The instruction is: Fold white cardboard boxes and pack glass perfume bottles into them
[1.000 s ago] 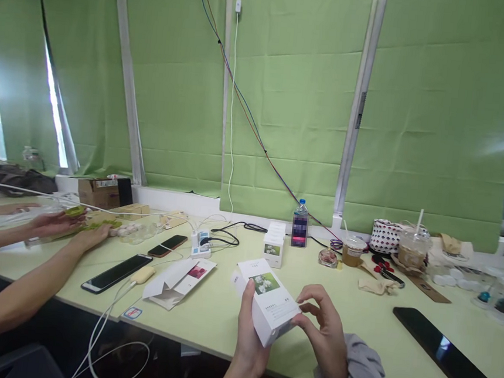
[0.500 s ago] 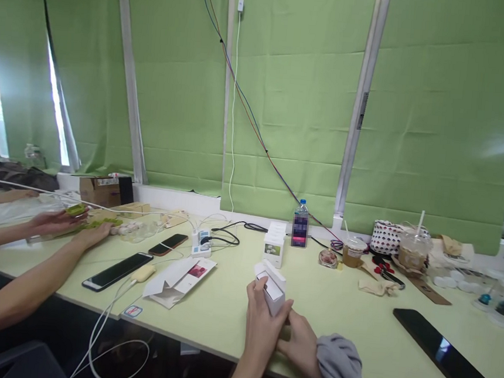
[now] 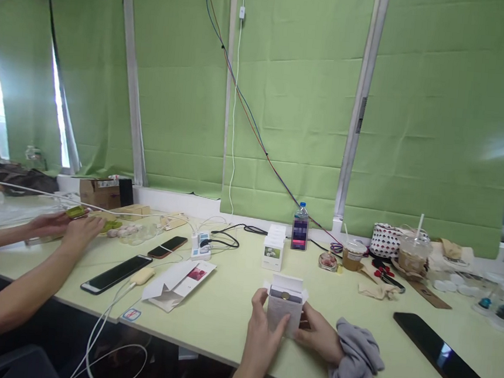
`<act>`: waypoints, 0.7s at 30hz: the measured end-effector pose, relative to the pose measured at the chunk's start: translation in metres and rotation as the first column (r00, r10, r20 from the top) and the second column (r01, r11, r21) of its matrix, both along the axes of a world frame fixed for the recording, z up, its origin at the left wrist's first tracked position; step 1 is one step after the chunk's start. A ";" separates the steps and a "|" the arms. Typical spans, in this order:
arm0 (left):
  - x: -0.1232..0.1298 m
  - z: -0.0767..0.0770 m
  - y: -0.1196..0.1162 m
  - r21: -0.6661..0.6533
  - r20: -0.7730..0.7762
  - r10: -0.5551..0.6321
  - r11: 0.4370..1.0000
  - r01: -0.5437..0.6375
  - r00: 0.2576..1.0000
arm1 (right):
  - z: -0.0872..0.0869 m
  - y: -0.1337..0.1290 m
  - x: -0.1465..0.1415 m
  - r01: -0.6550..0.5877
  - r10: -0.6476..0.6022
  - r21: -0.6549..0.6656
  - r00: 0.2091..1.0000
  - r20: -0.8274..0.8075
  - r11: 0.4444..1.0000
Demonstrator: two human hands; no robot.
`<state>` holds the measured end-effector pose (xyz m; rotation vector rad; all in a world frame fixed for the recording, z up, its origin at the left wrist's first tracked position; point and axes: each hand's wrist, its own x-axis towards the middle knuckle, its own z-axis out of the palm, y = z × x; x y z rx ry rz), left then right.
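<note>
Left hand (image 3: 262, 330) and right hand (image 3: 316, 331) gripping it, we judge the box (image 3: 277, 316) light, crushable, best held by its sides

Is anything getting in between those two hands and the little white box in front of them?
Nothing visible: the left hand holds the open white box at its left and front, and the right hand holds its right side.

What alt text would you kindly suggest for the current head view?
A left hand and right hand hold an open white box at a table, a round golden piece showing inside. Beyond stand white boxes and a bottle; another person's hands are at left.
</note>
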<state>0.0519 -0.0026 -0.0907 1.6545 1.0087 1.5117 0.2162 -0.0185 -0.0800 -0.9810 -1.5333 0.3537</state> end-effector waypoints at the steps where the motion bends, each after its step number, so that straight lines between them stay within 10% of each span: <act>1: 0.000 0.000 0.001 -0.008 0.045 -0.016 1.000 0.016 0.999 | 0.002 0.001 0.003 -0.109 0.108 -0.074 0.994 -0.019 0.991; 3: 0.001 0.000 0.001 -0.016 0.122 -0.044 0.999 0.047 0.992 | 0.007 0.003 0.008 -0.199 0.192 -0.132 0.979 -0.066 0.971; 9: -0.002 0.004 -0.004 -0.011 0.150 -0.074 0.997 0.076 0.986 | 0.024 -0.001 0.006 0.048 -0.047 0.052 0.999 -0.023 0.997; 21: -0.003 0.002 -0.003 0.093 -0.102 -0.025 0.995 0.035 0.995 | 0.024 -0.003 0.001 0.148 -0.245 0.306 0.919 0.310 0.940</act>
